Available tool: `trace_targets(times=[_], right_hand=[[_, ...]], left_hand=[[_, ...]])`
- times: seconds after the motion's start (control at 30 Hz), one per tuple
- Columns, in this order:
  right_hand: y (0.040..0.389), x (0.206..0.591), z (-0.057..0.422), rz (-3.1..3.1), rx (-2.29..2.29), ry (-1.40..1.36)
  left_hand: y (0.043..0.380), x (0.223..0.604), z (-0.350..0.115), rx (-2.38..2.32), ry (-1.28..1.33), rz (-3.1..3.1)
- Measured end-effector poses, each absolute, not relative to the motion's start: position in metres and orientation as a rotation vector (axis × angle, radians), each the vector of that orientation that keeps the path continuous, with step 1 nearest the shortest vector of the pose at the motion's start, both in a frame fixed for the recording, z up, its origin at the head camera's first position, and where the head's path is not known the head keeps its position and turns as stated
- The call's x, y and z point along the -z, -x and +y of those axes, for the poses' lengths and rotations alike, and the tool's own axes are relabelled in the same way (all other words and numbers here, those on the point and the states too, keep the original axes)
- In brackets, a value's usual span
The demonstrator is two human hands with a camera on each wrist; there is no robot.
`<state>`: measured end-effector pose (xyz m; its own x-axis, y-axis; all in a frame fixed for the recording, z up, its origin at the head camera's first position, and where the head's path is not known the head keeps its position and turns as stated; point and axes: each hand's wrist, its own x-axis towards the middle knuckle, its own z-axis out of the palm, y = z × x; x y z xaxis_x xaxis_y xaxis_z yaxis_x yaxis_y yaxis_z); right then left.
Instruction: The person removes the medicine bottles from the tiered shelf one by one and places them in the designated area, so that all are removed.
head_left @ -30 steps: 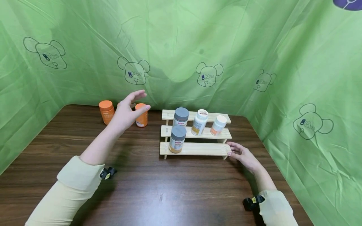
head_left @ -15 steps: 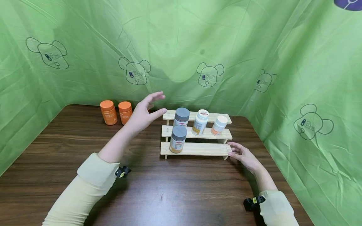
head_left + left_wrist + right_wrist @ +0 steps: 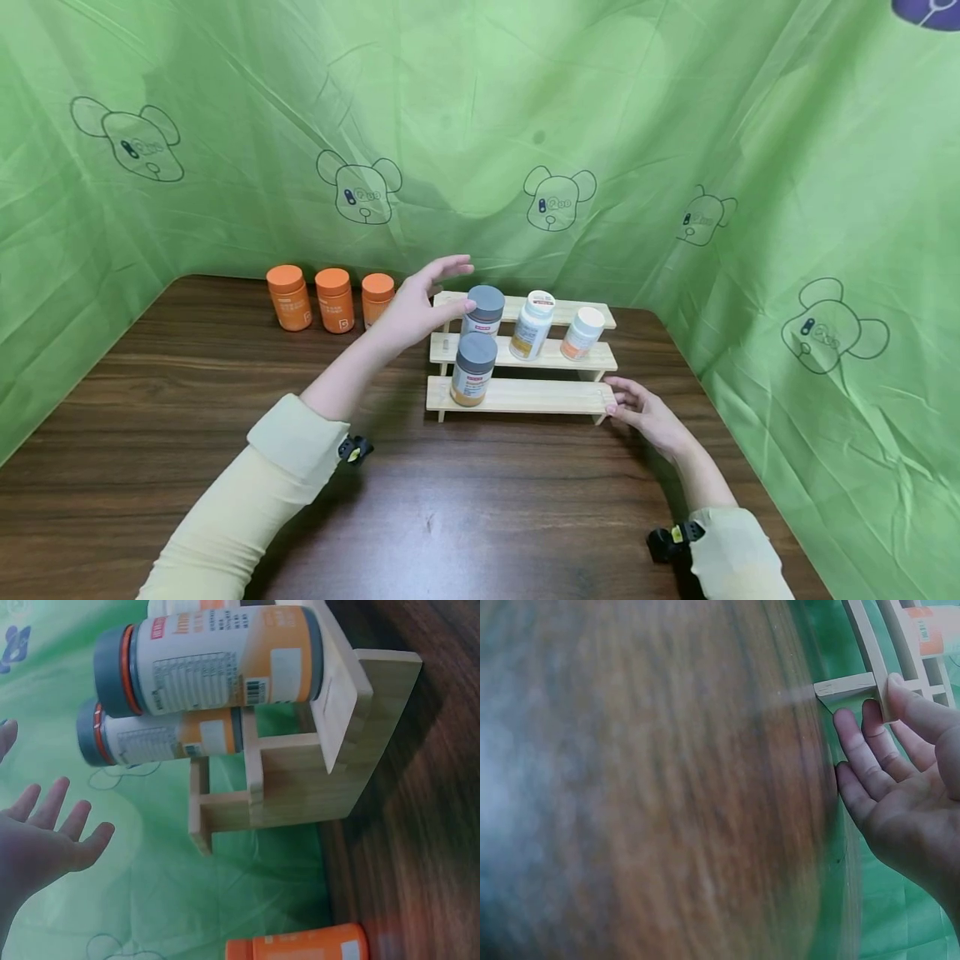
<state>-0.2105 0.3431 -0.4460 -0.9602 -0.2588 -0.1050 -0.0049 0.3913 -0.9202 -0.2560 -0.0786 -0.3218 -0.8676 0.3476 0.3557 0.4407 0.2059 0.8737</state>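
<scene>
A three-step wooden rack (image 3: 540, 397) stands on the table. A grey-lidded supplement bottle (image 3: 473, 371) is at the left of its front step; a second grey-lidded bottle (image 3: 485, 307) stands behind it on the middle step. Further right on that middle step are a taller white bottle (image 3: 533, 327) and a short white bottle (image 3: 582, 334). My left hand (image 3: 420, 310) hovers beside the rear grey lid, fingers spread and holding nothing; the left wrist view shows a gap between hand (image 3: 49, 836) and lids. My right hand (image 3: 648, 417) grips the rack's right front corner, thumb on the plank's end.
On the table left of the rack, orange bottles stand in a row: one at the left (image 3: 289, 298), one in the middle (image 3: 334, 300), and one (image 3: 377, 293) partly behind my left forearm. A green curtain (image 3: 465, 125) hangs around the table's back and sides.
My left hand has moved right, from over the orange bottles to the rear grey-lidded bottle, uncovering the orange ones. My right hand has stayed at the rack.
</scene>
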Motion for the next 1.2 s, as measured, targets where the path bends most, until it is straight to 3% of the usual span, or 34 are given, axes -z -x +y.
trace_targets(times=[1.2], right_hand=[[0.210,0.448,0.344,2.446,1.567,0.214]], left_hand=[[0.287,0.343,-0.055,1.795,0.771,-2.516]])
